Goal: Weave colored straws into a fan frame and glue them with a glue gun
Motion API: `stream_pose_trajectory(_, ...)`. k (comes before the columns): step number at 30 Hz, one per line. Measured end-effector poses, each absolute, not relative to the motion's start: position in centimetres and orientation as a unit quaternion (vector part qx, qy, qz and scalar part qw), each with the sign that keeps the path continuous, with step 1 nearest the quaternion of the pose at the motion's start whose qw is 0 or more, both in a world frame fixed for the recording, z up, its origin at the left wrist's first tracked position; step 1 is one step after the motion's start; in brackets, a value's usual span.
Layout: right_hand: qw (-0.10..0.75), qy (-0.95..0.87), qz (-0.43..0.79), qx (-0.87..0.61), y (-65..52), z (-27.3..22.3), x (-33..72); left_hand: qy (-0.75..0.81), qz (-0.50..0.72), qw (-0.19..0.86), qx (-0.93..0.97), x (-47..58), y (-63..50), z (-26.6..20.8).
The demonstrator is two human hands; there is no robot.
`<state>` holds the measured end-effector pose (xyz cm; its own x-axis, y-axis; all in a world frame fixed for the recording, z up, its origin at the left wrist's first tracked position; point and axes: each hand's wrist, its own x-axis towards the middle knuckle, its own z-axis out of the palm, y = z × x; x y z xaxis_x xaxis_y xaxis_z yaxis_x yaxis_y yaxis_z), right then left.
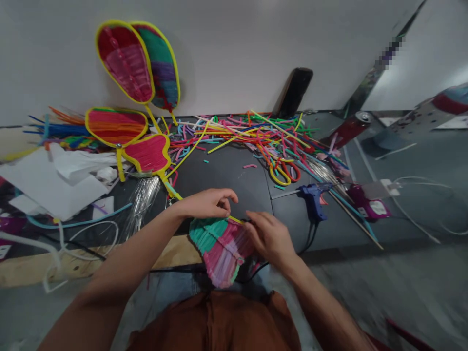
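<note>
A fan-like piece made of pipe cleaners (218, 251), in green, pink and lilac rows, hangs over the table's front edge near my lap. Along its upper edge runs a yellow pipe cleaner (236, 221). My left hand (208, 202) is closed at the top of the piece, thumb and fingertips on one end of the yellow pipe cleaner, index finger bent above. Gripping the right side of the piece and the yellow pipe cleaner's other end is my right hand (270, 239), its fingers curled. The exact fingertip contact is partly hidden.
Finished yellow-rimmed leaf shapes (126, 63) stand at the back left. Loose pipe cleaners (234, 134) are heaped along the wall, with scissors (281, 173) in front. A blue glue gun (312, 200), a phone (294, 92) and a red can (351, 127) lie rightward; white paper (69, 185) is left.
</note>
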<state>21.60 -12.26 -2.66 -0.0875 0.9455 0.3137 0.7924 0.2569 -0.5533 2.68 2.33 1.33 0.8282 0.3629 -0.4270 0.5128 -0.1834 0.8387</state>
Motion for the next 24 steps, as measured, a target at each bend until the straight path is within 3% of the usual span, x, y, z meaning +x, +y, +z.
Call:
stream_pose_trajectory(3, 0.303, -0.68, 0.019, -0.667, -11.7, -1.7, 25.5, 0.3, -0.071, 0.549, 0.777, 2.6, 2.6, 1.1)
stream_pose_trajectory(6, 0.21, -0.614, -0.087, -0.756, -11.3, -1.3, 30.0, 0.307, -0.076, 0.506, 0.802, 2.7, 2.7, 1.1)
stream_pose_trajectory(10, 0.084, -0.562, -0.09, -0.818, -11.2, -2.6, 33.9, 0.311, -0.078, 0.508, 0.799, 2.9, 2.7, 0.9)
stream_pose_trajectory(13, 0.074, -0.555, -0.065, -0.826, -11.1, -3.5, 35.1, 0.316, -0.083, 0.533, 0.78, 2.9, 2.8, 0.6)
stream_pose_trajectory(18, 0.152, -0.497, 0.016, -0.854, -11.1, -2.4, 34.9, 0.322, -0.087, 0.56, 0.758, 2.9, 2.8, 0.8)
stream_pose_trajectory(21, 0.289, -0.444, 0.07, -0.845, -12.0, -0.5, 33.5, 0.323, -0.089, 0.567, 0.753, 2.8, 2.8, 0.8)
stream_pose_trajectory(24, 0.435, -0.417, 0.229, -0.764, -13.2, 1.0, 31.1, 0.321, -0.086, 0.584, 0.74, 2.6, 2.8, 0.6)
